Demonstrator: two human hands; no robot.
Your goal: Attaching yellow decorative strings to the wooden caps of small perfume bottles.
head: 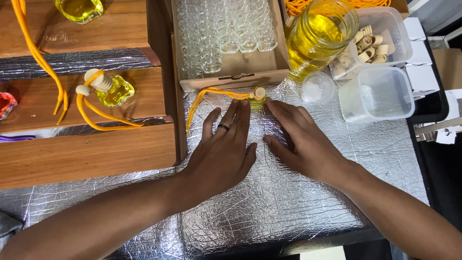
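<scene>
My left hand (222,147) lies flat on the silver foil mat (269,207), fingers spread, a dark ring on one finger. My right hand (298,139) lies flat beside it, thumb near the left thumb. The fingertips of both hands touch a small bottle of yellow liquid (258,97) with a wooden cap and an orange cord (211,94) that trails left. The bottle is mostly hidden behind the fingertips. Neither hand grips anything.
A cardboard box of several empty small glass bottles (226,29) stands just beyond. A big jar of yellow liquid (320,36), a small clear cup (317,87), an empty clear tub (378,94) and a tub of wooden caps (375,43) sit to the right. Filled bottles (113,89) rest on wooden steps (86,154) at left.
</scene>
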